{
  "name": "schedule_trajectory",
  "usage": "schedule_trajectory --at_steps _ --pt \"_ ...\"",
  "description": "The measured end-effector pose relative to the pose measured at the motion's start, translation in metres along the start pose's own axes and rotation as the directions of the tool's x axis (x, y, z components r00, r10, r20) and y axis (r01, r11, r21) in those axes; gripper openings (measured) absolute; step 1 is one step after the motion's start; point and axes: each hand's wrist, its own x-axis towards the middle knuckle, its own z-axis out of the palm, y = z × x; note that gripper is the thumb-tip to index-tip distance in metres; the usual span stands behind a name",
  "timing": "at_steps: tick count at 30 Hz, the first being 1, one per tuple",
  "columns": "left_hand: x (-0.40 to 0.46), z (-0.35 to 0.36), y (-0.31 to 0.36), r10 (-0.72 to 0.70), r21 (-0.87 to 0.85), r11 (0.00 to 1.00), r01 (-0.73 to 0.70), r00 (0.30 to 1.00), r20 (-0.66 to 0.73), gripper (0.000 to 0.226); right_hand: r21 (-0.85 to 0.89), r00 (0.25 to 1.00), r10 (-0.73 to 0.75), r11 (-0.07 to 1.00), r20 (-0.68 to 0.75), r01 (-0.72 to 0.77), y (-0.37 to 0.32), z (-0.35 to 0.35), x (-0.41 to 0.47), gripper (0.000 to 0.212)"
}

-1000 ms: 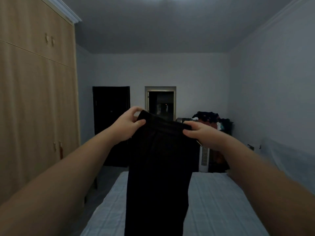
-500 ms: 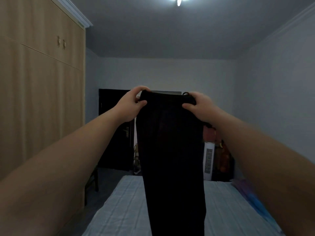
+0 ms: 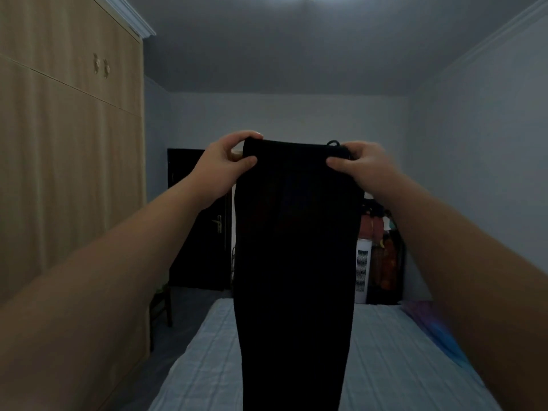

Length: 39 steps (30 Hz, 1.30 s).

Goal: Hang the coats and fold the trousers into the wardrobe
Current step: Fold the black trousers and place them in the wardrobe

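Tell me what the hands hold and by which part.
Both hands hold the black trousers by the waistband: left hand at its left corner, right hand at its right.

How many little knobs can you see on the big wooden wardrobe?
2. Both knobs sit side by side high on the wardrobe, on its upper doors: one and the other just right of it. More may be out of view.

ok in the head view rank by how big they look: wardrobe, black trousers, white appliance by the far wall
1. wardrobe
2. black trousers, though nearness to the camera inflates them
3. white appliance
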Motion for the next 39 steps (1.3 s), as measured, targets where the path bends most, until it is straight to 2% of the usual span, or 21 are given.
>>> schedule_trajectory --at_steps 7,11,14,18,21,23,31,35,39 --pt "-0.016 -0.013 -0.010 -0.080 -0.028 0.996 0.082 0.995 0.050 0.032 0.134 0.989 0.150 0.980 0.010 -0.150 -0.007 0.022 -0.027 0.011" --pt "-0.010 -0.013 -0.032 -0.140 -0.034 0.989 0.142 0.988 0.057 0.031 0.133 0.975 0.224 0.966 -0.009 -0.221 0.012 0.038 -0.022 0.011" --pt "0.001 -0.009 -0.055 -0.198 -0.025 0.980 0.200 0.979 0.053 0.032 0.077 0.967 0.255 0.965 -0.026 -0.252 0.040 0.049 -0.008 0.022" --pt "0.021 0.001 -0.104 -0.264 -0.007 0.965 0.264 0.964 0.017 0.033 -0.072 0.970 0.244 0.967 -0.003 -0.244 0.091 0.064 0.015 0.024" --pt "0.037 0.011 -0.152 -0.300 0.006 0.954 0.300 0.954 -0.009 0.033 -0.229 0.967 0.255 0.942 0.021 -0.244 0.140 0.079 0.039 0.041" --pt "0.054 0.019 -0.183 -0.316 0.024 0.948 0.316 0.949 -0.024 0.033 -0.269 0.962 0.273 0.928 0.024 -0.256 0.174 0.087 0.057 0.045" --pt "0.127 0.058 -0.269 -0.317 0.052 0.941 0.333 0.927 -0.199 0.035 -0.113 0.962 0.267 0.956 -0.049 -0.271 0.281 0.112 0.135 0.035" --pt "0.146 0.059 -0.279 -0.286 0.041 0.954 0.298 0.942 -0.178 0.036 -0.055 0.968 0.228 0.970 -0.106 -0.235 0.299 0.107 0.151 0.039" --pt "0.147 0.053 -0.276 -0.257 0.015 0.964 0.264 0.950 -0.177 0.037 -0.073 0.976 0.184 0.978 -0.115 -0.193 0.293 0.103 0.148 0.040"
